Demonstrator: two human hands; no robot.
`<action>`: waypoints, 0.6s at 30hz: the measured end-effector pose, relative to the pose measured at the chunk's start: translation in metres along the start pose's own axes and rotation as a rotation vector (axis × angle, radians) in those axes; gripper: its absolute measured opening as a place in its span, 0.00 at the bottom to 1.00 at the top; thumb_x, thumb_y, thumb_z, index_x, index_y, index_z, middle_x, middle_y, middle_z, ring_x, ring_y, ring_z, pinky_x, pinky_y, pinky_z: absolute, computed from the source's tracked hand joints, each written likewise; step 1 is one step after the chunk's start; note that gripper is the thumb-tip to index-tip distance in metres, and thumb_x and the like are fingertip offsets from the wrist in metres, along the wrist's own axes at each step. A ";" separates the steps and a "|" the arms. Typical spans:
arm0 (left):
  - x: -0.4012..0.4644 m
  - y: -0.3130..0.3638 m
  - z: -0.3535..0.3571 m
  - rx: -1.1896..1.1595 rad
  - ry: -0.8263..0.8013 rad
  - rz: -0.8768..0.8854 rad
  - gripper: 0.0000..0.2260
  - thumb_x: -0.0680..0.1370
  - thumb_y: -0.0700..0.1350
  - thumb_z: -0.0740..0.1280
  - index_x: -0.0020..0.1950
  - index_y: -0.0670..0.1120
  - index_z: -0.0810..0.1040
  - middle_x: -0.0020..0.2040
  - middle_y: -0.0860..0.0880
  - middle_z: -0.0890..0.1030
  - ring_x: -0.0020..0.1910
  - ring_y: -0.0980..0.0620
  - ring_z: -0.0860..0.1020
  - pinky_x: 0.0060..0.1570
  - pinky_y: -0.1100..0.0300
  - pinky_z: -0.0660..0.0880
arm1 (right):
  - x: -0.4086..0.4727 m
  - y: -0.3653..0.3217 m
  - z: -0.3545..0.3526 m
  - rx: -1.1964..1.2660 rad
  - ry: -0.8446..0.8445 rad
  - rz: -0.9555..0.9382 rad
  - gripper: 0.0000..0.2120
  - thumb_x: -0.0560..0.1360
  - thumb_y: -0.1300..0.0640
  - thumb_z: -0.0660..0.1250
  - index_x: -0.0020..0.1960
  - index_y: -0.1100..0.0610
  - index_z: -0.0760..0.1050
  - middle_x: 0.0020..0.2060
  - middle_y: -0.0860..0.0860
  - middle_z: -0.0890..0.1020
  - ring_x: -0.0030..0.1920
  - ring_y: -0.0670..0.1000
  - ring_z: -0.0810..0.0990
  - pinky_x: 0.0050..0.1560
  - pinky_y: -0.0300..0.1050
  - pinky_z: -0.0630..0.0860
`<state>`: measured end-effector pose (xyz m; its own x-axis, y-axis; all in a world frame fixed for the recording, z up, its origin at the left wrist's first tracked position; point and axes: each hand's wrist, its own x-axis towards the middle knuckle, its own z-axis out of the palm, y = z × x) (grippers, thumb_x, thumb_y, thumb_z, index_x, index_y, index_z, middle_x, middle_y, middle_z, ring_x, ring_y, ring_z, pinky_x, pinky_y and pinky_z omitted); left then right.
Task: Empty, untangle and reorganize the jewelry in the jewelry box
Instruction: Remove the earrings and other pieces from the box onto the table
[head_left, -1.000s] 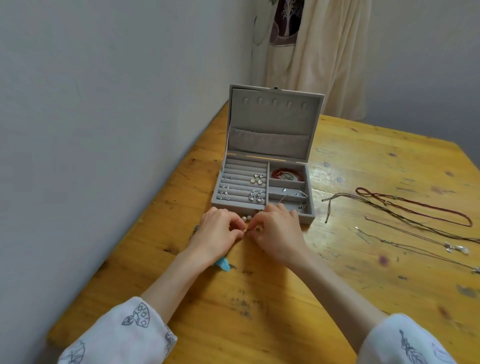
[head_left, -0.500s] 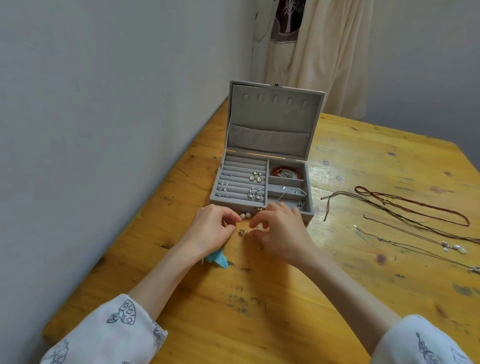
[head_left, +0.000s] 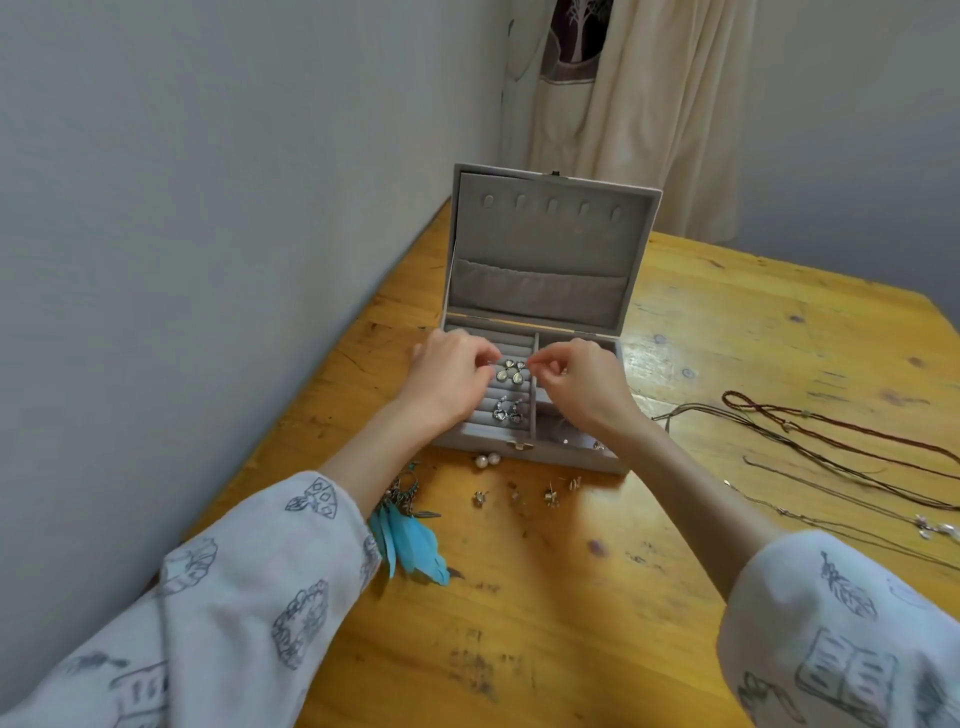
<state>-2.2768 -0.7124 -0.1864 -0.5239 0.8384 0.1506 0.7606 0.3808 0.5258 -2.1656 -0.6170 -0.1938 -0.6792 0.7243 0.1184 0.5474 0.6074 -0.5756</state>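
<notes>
The grey jewelry box (head_left: 524, 451) stands open on the wooden table, its lid upright. Both my hands hover over its left ring-roll section. A pair of pale drop earrings (head_left: 511, 372) sits in the rolls between my fingertips. My left hand (head_left: 451, 380) pinches at their left side with curled fingers. My right hand (head_left: 577, 385) pinches at their upper right with thumb and forefinger. A pair of silver heart earrings (head_left: 507, 411) lies one row nearer. In front of the box lie two pearls (head_left: 487, 459) and several small studs (head_left: 549, 492).
Blue feather earrings (head_left: 410, 540) lie by my left forearm. Several thin necklaces and cords (head_left: 831, 441) are stretched out on the table's right side. A grey wall runs along the table's left edge. A cream curtain (head_left: 623, 104) hangs behind the box.
Both hands have lifted from the table in front of the box and moved forward into its ring-roll section. The small studs they were handling now lie on the table.
</notes>
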 end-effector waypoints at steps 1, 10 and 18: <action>0.007 0.001 0.004 0.021 0.002 0.003 0.12 0.77 0.44 0.64 0.60 0.46 0.77 0.56 0.47 0.79 0.60 0.47 0.70 0.62 0.51 0.65 | 0.007 0.000 0.002 -0.025 -0.004 -0.003 0.11 0.76 0.55 0.61 0.54 0.54 0.80 0.51 0.54 0.82 0.54 0.55 0.77 0.58 0.56 0.72; 0.027 -0.003 0.025 0.164 -0.005 0.078 0.11 0.78 0.45 0.63 0.58 0.49 0.79 0.55 0.44 0.78 0.58 0.44 0.70 0.59 0.50 0.66 | 0.019 0.007 0.017 -0.157 0.039 -0.121 0.10 0.76 0.56 0.63 0.54 0.50 0.81 0.46 0.55 0.79 0.51 0.56 0.74 0.52 0.54 0.70; 0.027 0.001 0.017 -0.081 -0.006 -0.044 0.03 0.72 0.42 0.71 0.44 0.46 0.83 0.45 0.47 0.83 0.48 0.51 0.77 0.51 0.57 0.73 | 0.023 0.008 0.012 0.030 0.006 -0.039 0.05 0.73 0.58 0.67 0.45 0.57 0.81 0.35 0.47 0.73 0.41 0.48 0.72 0.48 0.47 0.73</action>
<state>-2.2841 -0.6826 -0.1965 -0.5535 0.8241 0.1207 0.7031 0.3846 0.5981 -2.1824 -0.5995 -0.2053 -0.6968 0.7021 0.1464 0.5053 0.6254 -0.5946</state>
